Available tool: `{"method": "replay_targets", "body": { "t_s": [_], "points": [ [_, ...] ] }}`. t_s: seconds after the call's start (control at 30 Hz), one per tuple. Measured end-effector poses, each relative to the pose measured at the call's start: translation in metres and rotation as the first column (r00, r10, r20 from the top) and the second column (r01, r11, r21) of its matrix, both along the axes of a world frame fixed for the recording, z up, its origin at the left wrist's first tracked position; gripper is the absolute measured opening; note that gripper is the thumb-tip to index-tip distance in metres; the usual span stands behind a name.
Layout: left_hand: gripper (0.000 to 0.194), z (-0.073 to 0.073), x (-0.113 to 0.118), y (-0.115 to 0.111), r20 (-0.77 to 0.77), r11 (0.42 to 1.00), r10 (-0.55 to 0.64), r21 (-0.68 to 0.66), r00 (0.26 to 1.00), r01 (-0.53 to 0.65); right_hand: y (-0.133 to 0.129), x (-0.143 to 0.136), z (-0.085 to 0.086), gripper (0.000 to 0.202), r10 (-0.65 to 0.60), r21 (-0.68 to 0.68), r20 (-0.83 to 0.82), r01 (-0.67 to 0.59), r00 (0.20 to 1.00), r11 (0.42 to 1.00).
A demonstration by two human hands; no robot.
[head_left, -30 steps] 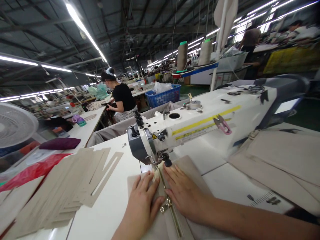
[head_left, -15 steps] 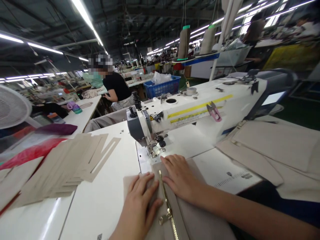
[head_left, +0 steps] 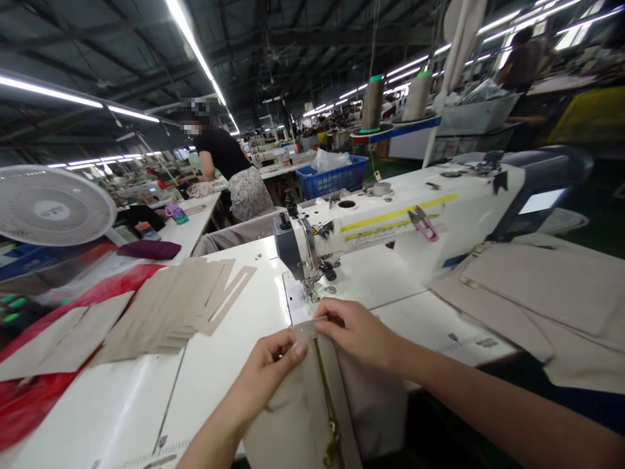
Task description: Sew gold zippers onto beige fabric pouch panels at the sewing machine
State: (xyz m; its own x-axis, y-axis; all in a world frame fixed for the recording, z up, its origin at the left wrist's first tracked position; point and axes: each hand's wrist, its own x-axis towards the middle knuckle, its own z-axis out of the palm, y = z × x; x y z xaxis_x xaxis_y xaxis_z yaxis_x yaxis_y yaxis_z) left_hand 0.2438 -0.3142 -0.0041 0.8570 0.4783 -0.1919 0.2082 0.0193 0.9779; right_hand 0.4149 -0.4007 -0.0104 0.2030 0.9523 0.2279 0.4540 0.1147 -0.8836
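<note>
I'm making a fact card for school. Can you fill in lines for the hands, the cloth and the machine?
Left hand: pinching the cloth near its top edge
Right hand: pinching the same edge, by the zipper
Cloth: beige, with a gold-coloured zipper
Sewing machine: white, just beyond the hands
Nearby: pink-handled snips on the machine

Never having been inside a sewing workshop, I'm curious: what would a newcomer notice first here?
Probably the large white sewing machine right of centre, with a yellow strip along its arm. Just in front of it, the left fingers and right fingers hold the upper end of a beige cloth with a gold zipper. A round white fan stands out at the left edge.
</note>
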Motion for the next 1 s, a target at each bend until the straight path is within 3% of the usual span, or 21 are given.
{"method": "replay_targets", "body": {
  "t_s": [0.1, 0.23, 0.37, 0.57, 0.83, 0.93, 0.97, 1.0],
  "points": [
    [0.034, 0.010, -0.013, -0.005, 0.039, 0.986, 0.041, -0.160, 0.998, -0.034, 0.003, -0.010, 0.012, 0.006, 0.071, 0.022, -0.029, -0.070, 0.997, 0.997],
    [0.034, 0.019, -0.028, -0.011, 0.100, 0.972, 0.097, -0.226, 0.990, -0.072, 0.004, -0.023, 0.025, 0.006, 0.128, 0.011, -0.046, -0.128, 0.991, 0.992],
    [0.032, 0.023, -0.043, -0.015, 0.147, 0.966, 0.119, -0.245, 0.982, -0.081, 0.003, -0.031, 0.036, 0.013, 0.177, -0.003, 0.040, -0.177, 0.983, 0.984],
    [0.031, 0.026, -0.063, -0.015, 0.185, 0.967, 0.172, -0.220, 0.968, -0.130, 0.002, -0.040, 0.050, 0.019, 0.297, -0.132, 0.154, -0.278, 0.942, 0.952],
    [0.031, 0.026, -0.082, -0.010, 0.195, 0.972, 0.192, -0.174, 0.962, -0.158, 0.018, -0.052, 0.051, 0.027, 0.368, -0.148, 0.179, -0.345, 0.912, 0.927],
    [0.029, 0.028, -0.088, -0.008, 0.185, 0.976, 0.215, -0.011, 0.959, -0.217, 0.020, -0.057, 0.052, 0.021, 0.401, -0.158, 0.175, -0.377, 0.899, 0.913],
    [0.027, 0.030, -0.091, -0.009, 0.194, 0.954, 0.239, 0.135, 0.952, -0.267, 0.020, -0.060, 0.053, 0.018, 0.400, -0.136, 0.198, -0.379, 0.895, 0.915],
    [0.023, 0.031, -0.095, -0.009, 0.223, 0.885, 0.263, 0.332, 0.939, -0.327, 0.019, -0.064, 0.053, 0.016, 0.380, -0.081, 0.250, -0.372, 0.891, 0.925]
  ]
}}
